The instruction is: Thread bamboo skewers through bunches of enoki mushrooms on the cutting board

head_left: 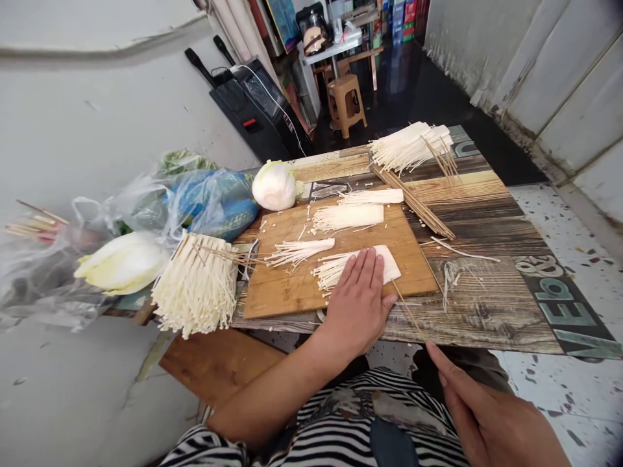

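Observation:
My left hand [359, 295] lies flat, fingers stretched, on a bunch of enoki mushrooms [389, 264] at the near side of the wooden cutting board [287, 295]. Between thumb and fingers, my right hand [479, 395] pinches a thin bamboo skewer [411, 312]. Its far tip meets the root end of that bunch; how deep it goes is hidden. Further bunches of enoki [357, 216] and a thinner strand cluster [302, 251] rest on the same board.
Skewered enoki [197, 282] overhang the table's left edge; more skewered enoki [409, 146] lie at the far end. Loose bamboo skewers [413, 202] sit right of the board. Cabbages [275, 186] and plastic bags [209, 201] crowd the left. A brown stool [345, 104] stands beyond.

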Available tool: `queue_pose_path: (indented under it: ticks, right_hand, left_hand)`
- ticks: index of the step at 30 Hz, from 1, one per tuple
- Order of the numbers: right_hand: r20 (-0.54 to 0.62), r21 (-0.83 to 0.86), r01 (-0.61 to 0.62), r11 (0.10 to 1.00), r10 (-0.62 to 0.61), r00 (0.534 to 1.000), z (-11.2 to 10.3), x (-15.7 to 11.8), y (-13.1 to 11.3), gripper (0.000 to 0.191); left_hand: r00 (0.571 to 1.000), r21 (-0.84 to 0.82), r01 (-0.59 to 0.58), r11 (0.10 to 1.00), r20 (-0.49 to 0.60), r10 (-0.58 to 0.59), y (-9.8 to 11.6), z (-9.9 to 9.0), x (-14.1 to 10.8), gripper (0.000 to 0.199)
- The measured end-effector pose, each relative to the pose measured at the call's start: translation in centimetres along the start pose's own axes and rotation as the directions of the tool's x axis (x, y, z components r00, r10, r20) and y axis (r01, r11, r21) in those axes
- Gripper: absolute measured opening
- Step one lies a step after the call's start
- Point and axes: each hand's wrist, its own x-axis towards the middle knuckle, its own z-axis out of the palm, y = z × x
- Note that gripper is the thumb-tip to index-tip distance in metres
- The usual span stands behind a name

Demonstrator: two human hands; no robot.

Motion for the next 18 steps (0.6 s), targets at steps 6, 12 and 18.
queue_pose_path:
  ticks: [6,12,18]
  right_hand:
    - [-0.005,-0.005,-0.002,1.000,0.002,1.000,0.2,0.6,-0.1,0.036]
    - [-0.017,0.051,-0.007,0.999,0.008,1.000,0.4,1.2,-0.1,0.038]
    - [-0.015,0.057,-0.002,0.998,0.003,1.000,0.3,2.2,-0.4,0.038]
  left_hand:
    - [1.000,-0.024,-0.004,1.000,0.000,0.004,-0.1,0.0,0.0,0.063]
    - [1.000,-0.027,-0.010,1.000,-0.016,0.010,-0.2,0.2,0.1,0.063]
    - [1.000,-0.028,-0.015,1.000,-0.021,0.015,-0.3,0.2,0.1,0.063]
